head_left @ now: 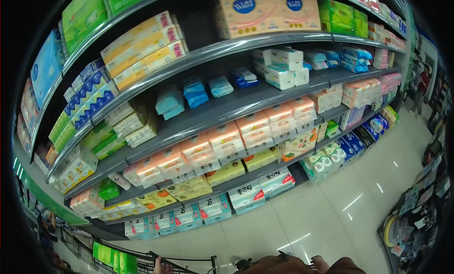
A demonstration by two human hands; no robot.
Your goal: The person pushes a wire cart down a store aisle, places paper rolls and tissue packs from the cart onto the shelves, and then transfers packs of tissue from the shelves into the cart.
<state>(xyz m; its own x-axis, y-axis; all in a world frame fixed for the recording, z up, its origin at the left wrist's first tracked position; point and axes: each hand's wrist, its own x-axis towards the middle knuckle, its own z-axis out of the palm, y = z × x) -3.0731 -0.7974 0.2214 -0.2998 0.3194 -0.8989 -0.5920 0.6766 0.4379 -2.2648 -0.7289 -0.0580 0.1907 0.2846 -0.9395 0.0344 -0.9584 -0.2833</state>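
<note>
While the left hand (157, 266) rests at the black wire cart (146, 254), probably steadying it, green packs (124, 262) stand inside, near left | right hand (319, 263): beside brown clothing (279, 265) | fingers, both hands: too small to tell | peach tissue packs (224, 136): rowed for display, presumably

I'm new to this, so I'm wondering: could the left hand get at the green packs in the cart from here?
Probably yes: the left hand is at the black cart, close to the green packs, and only the cart's own side seems to stand between.
</note>
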